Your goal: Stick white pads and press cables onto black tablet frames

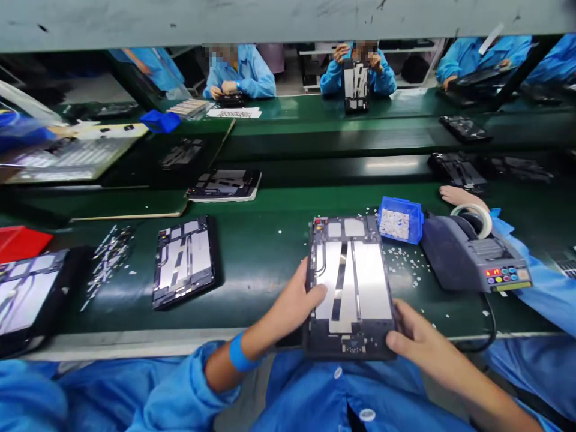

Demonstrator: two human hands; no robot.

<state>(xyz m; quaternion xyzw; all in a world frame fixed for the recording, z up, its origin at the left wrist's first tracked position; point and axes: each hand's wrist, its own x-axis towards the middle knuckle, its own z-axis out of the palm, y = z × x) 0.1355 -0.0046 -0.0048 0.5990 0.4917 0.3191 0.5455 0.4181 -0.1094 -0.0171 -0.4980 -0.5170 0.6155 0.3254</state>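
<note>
Between my two hands is an opened tablet (371, 270), tilted up at the table's front edge, its silver battery plates, black strips and a small circuit board facing me. My left hand (299, 300) grips its left side, thumb lying over the front face. Lower on the right side, my right hand (411, 330) holds the edge near the bottom corner, thumb in front. The fingers behind the tablet are hidden. To the left, another opened tablet (184, 258) rests on the green table. Just beyond my right hand stands a blue bin (416, 219) of small white pieces.
A tape dispenser (454, 258) stands at right, beside a co-worker's arm (465, 197). White scraps (407, 261) and thin strips (105, 258) litter the table. More tablets (225, 183) lie farther back and at far left, near a red bin (22, 240). Co-workers sit opposite.
</note>
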